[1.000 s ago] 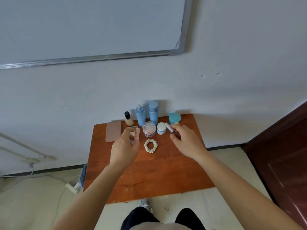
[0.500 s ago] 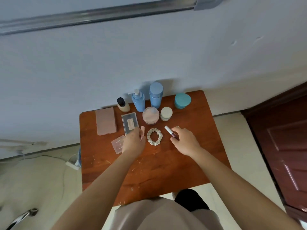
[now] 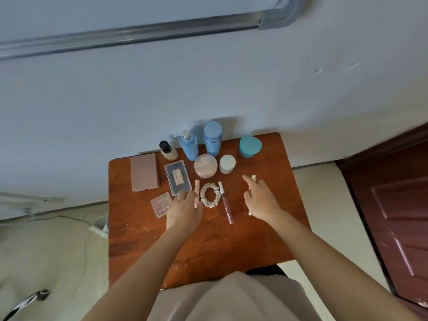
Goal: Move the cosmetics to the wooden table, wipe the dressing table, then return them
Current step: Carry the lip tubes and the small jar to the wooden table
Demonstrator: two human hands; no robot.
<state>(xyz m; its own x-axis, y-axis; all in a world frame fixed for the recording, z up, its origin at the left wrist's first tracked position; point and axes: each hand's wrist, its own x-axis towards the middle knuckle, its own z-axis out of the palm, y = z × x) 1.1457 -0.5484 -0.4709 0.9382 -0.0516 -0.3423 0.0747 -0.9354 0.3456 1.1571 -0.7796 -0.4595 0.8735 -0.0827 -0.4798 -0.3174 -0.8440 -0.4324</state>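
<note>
here, nothing is gripped by the left hand (image 3: 185, 210): its fingers are stretched out loosely above the wooden table (image 3: 139, 251), with the tips just beside a slim pink stick (image 3: 196, 193); whether the stick is touched cannot be told. the right hand (image 3: 261, 201) is held low over the right part of the tabletop, its index finger stretched forward, and a small pale gold object (image 3: 253, 177) is seen poking out past the knuckles; whether that object is grasped cannot be told. between the hands a cream scrunchie (image 3: 202, 195) and a lip gloss tube (image 3: 226, 206) are laid side by side. left of the stick a clear case (image 3: 177, 177), a small pink compact (image 3: 161, 204) and a pink palette (image 3: 144, 172) are found. behind these, a powder jar (image 3: 205, 166) and a white jar (image 3: 227, 164) are set, and along the wall a black-capped bottle (image 3: 168, 151), a blue pump bottle (image 3: 190, 147), a tall blue bottle (image 3: 213, 139) and a teal jar (image 3: 250, 146) are lined up.
</note>
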